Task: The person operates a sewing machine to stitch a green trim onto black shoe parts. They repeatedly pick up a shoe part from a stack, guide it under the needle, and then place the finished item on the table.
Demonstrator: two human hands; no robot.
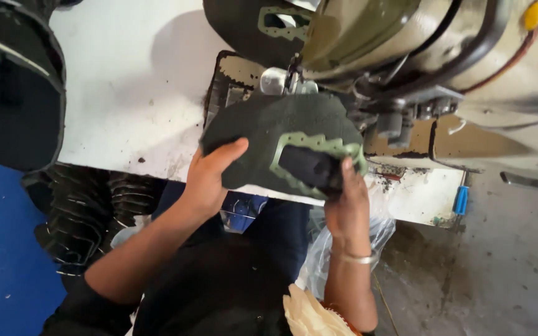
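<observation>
The left hand comes up from the lower left, forearm bare below a dark sleeve, wrist slightly bent. Its thumb lies flat across the top of a dark fabric piece, with the other fingers hidden under the edge, so the hand is closed in a pinch on the left side of the piece. The right hand rises almost straight up from below, a thin metal bangle on the wrist. Its fingers curl over the near right edge of the same piece, gripping it where a light green zigzag-edged trim frames a dark opening.

The fabric piece is held between both hands just above the front edge of the worktop, its far edge lying under the needle area of a sewing machine. The machine's pale, worn body fills the upper right. A second dark piece with green trim lies behind it.

The worktop is white, stained and speckled with dark lint. A stack of dark pieces stands at the left, and more hang below the edge. A clear plastic bag sits by the right forearm, above a grey, dirty floor. A blue surface shows at lower left.
</observation>
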